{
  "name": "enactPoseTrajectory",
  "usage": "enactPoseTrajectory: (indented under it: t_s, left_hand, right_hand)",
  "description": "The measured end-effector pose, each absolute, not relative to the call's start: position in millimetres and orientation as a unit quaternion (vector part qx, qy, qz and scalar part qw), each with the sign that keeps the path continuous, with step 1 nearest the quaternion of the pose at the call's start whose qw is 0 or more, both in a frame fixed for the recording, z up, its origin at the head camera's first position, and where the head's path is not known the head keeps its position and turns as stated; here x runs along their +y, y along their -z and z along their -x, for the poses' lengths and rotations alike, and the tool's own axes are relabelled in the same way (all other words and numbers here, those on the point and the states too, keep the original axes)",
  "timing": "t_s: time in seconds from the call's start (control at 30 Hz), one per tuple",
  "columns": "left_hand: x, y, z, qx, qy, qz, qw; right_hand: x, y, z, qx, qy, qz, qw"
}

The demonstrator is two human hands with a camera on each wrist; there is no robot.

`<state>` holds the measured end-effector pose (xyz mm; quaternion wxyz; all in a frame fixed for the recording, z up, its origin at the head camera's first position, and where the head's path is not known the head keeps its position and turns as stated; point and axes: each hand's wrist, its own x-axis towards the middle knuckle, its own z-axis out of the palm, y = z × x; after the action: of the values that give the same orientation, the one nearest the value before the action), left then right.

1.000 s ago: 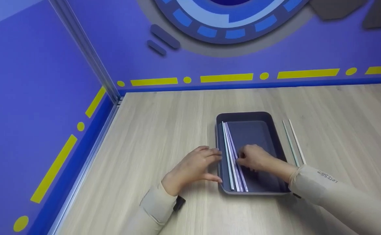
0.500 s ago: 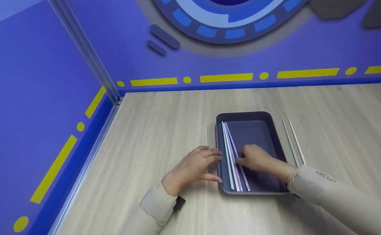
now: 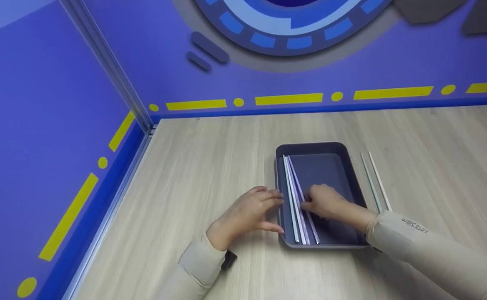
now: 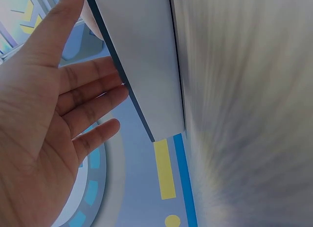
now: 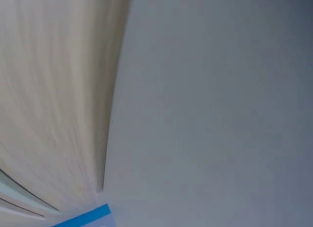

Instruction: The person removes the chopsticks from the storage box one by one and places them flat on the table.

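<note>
A dark shallow rectangular tray [image 3: 312,146] holds several slim, shiny chopsticks [image 3: 302,227] in pale green, white and purple, lying lengthwise along its left side. My right hand [image 3: 327,201] reaches into the tray with curled fingers and pinches a purple chopstick [image 3: 315,233], whose near end is spread apart from the bunch. The fingertips are partly hidden. My left hand [image 3: 247,211] stands at the tray's left side with fingers extended; in the left wrist view its fingertips touch the rim beside the tray's pale outer wall [image 4: 137,56]. The right wrist view does not show the right hand.
Right of the tray, a green chopstick [image 3: 371,181] and a white chopstick [image 3: 379,180] lie on the wooden table [image 3: 210,166], partly covered by the right sleeve [image 3: 418,237]. Blue panels [image 3: 243,79] with yellow marks stand behind and to the left.
The near end of the purple chopstick has shifted slightly right, away from the bunch, between one second and half a second ago. Both hands have stayed almost still.
</note>
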<state>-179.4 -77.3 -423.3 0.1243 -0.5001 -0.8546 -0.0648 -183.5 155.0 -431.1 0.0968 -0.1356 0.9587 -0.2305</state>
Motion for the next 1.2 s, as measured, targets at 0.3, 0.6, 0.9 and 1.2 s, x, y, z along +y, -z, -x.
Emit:
enactPoseTrajectory:
  t_s: [0.3,0.6,0.9,1.2]
  left_hand:
    - [-78.0,422.6,178.5,-0.853,0.062,0.502,0.130]
    - [-78.2,423.1,178.8,-0.852,0.070,0.502,0.132]
    - [-78.4,422.9,178.9,-0.853,0.069,0.501,0.127]
    - [-77.6,423.9,179.6,-0.856,0.056,0.498,0.131]
  right_hand:
    - [156.8,433.2,183.9,0.956,0.242,0.133,0.096]
    - [158.4,435.8,184.7,0.951,0.266,0.126,0.098]
    - [159.5,434.3,183.4,0.947,0.280,0.120,0.099]
    - [162.8,426.2,182.9,0.943,0.299,0.107,0.103]
